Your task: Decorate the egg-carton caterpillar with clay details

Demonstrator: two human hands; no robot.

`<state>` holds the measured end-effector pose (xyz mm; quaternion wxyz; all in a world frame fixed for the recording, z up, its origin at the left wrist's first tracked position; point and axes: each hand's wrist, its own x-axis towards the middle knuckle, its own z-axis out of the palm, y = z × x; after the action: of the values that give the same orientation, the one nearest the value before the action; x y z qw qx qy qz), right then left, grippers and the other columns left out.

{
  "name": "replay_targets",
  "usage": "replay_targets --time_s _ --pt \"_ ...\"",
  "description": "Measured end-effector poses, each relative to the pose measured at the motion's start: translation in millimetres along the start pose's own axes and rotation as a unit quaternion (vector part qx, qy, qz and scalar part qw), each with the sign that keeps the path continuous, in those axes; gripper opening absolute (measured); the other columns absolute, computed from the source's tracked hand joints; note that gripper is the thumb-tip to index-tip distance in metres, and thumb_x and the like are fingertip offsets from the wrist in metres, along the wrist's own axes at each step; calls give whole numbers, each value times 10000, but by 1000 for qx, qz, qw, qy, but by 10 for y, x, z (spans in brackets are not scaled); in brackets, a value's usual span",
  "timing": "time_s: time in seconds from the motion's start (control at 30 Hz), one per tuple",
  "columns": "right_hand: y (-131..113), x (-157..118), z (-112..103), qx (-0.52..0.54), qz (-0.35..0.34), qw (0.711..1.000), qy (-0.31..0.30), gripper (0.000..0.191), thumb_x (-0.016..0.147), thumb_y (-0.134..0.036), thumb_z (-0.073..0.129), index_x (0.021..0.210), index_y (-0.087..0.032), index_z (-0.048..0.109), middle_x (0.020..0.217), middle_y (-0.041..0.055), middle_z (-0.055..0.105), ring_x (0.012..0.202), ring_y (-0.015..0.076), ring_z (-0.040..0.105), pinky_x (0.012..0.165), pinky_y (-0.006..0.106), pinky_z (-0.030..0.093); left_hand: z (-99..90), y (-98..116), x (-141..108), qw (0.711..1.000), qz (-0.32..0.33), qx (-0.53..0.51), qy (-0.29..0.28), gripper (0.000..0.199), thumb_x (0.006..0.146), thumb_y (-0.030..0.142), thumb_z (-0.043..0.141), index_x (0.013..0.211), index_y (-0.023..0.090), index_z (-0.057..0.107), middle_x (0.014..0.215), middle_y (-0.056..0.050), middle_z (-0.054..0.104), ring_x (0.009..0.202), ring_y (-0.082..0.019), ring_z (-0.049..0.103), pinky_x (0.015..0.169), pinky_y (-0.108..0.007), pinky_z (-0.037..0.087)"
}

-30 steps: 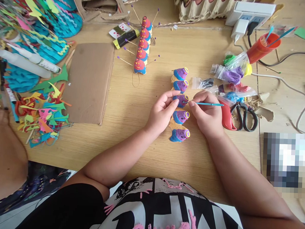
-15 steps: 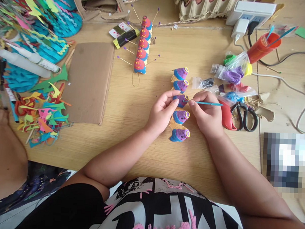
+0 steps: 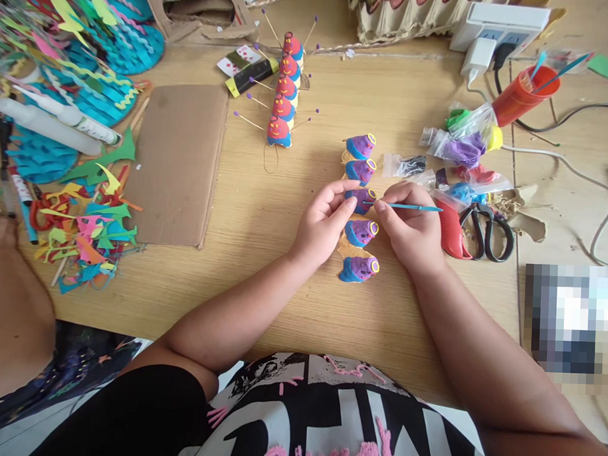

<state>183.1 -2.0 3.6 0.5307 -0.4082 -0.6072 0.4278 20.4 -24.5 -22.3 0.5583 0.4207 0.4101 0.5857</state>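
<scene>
A strip cut from an egg carton point(image 3: 350, 245) lies before me, its several cups coated in purple and blue clay with yellow rings at their tips. My left hand point(image 3: 325, 219) grips the middle cup point(image 3: 359, 201) between thumb and fingers. In my right hand point(image 3: 414, 222) is a thin blue clay tool point(image 3: 412, 206), pinched between thumb and fingers; its tip meets the face of that middle cup. Small dark and red marks show on the two nearer cups.
A red-and-blue clay caterpillar point(image 3: 283, 97) with purple-tipped sticks stands further back. Bagged clay point(image 3: 463, 150), scissors point(image 3: 486, 231) and an orange cup point(image 3: 523, 96) are on the right. Cardboard point(image 3: 179, 164) and paper scraps point(image 3: 87, 230) lie left, near another person's arm point(image 3: 14, 311).
The blue clay tool and my right fingers have shifted very slightly; the tool's tip stays at the middle cup. My left hand keeps its hold.
</scene>
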Motion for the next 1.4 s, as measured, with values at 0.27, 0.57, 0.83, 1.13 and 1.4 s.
replay_targets --time_s 0.27,0.57,0.83,1.13,1.4 --pt "-12 3 7 1 -1 1000 5 445 859 -624 817 783 -241 602 766 -11 607 706 138 541 642 303 471 6 6 -5 1000 -3 2 0 341 984 469 745 1257 278 674 1116 -19 796 1029 -151 774 953 -286 621" --pt "-21 3 7 -8 -5 1000 8 448 865 -633 807 788 -239 611 765 -11 613 711 139 556 655 311 477 9 5 -10 1000 -4 -1 0 332 989 452 740 1263 278 668 1121 -19 795 1040 -157 771 975 -306 613" --pt "-25 1 0 -7 -8 1000 9 436 865 -625 812 794 -245 610 769 -12 621 706 138 560 645 310 477 7 12 -10 1000 -4 1 -4 325 994 448 734 1261 279 661 1136 -20 794 1065 -164 770 1007 -323 600" --pt "-32 -5 2 -5 -2 1000 13 455 852 -644 814 794 -244 605 765 -15 605 696 133 545 630 306 466 5 -4 -4 1000 0 -2 -1 340 981 459 749 1256 276 667 1152 -22 794 1078 -168 770 1011 -325 599" --pt "100 -1 -20 42 4 998 39 424 863 -614 817 819 -255 595 810 -16 610 733 138 591 720 328 550 2 -17 -8 1000 1 8 -3 327 999 468 717 1269 295 655 1193 -23 783 1122 -182 760 1042 -349 583"
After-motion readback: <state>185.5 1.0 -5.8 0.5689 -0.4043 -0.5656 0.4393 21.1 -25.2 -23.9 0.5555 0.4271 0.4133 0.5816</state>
